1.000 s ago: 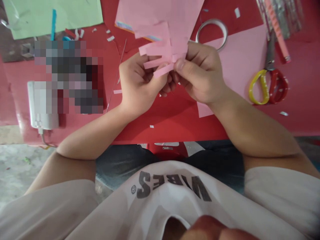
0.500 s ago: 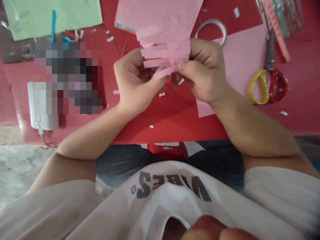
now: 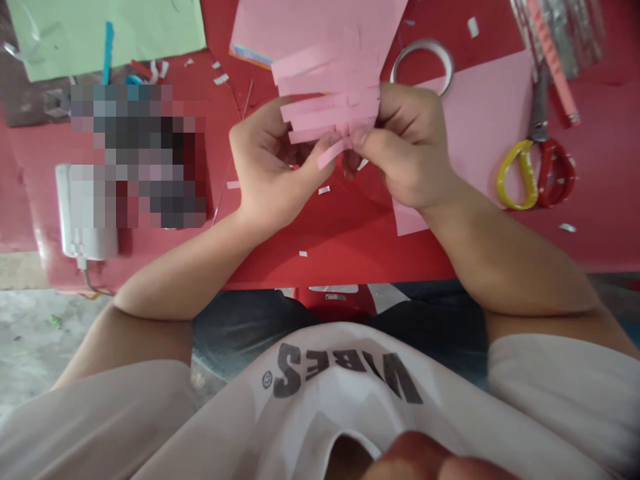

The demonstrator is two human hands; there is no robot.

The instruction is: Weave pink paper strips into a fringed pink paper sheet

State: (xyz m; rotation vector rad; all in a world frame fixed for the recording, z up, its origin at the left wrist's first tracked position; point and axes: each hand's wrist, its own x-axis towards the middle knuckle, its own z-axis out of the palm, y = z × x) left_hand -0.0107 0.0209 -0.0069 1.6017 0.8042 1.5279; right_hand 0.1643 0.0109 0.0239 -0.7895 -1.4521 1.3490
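Above the red desk [image 3: 350,247], between both hands, is a pink paper [image 3: 330,90] cut into strips. The left hand [image 3: 273,170] pinches the loose end of the lowest strip between thumb and fingers. The right hand [image 3: 403,157] has its fingers closed on the side where the strips join. A tape ring [image 3: 424,43] lies just behind the right hand and a pink sheet [image 3: 480,127] lies under it. Scissors [image 3: 540,120] lie further right, and a green sheet [image 3: 105,30] lies far left.

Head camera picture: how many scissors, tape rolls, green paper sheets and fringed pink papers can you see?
Yellow-and-red-handled metal scissors: 1
Round white tape roll: 1
Light green paper sheet: 1
Fringed pink paper piece: 1
Total: 4
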